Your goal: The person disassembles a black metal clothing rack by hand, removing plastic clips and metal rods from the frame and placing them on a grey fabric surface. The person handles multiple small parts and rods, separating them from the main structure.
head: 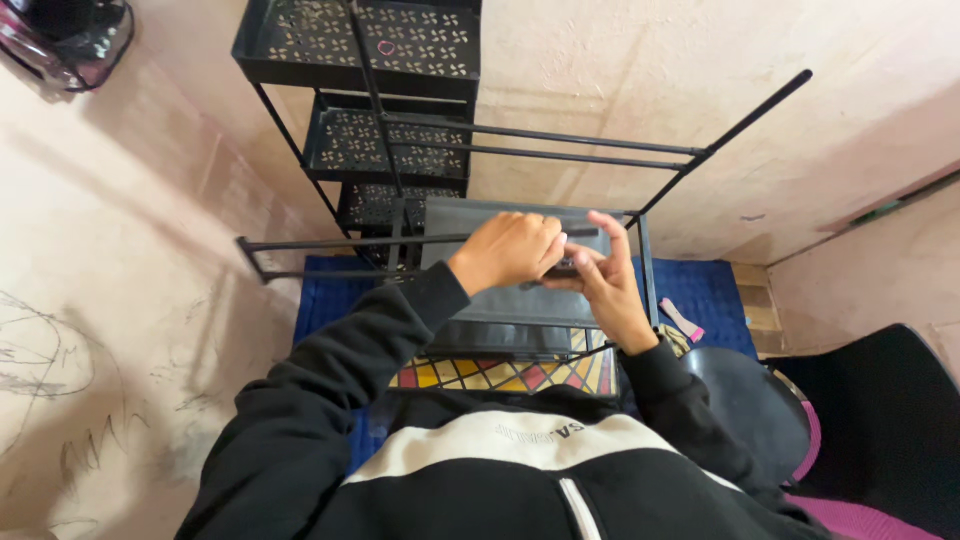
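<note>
Black flower-punched rack (400, 45), blue mat (700, 290), pink walls (150, 250)

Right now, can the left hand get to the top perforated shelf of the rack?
Probably yes. The left hand sits on the grey tray, and only thin black bars cross the gap to the shelf.

Both hands meet over a black metal rack frame (520, 150) — the left hand (508, 252) curls its fingers closed over a small dark part (562, 268), and the right hand (607, 283) pinches the same piece from the other side. A dark grey tray (500, 305) lies just beneath them. Perforated black shelves (385, 45) stand behind, above a blue mat (710, 295).
</note>
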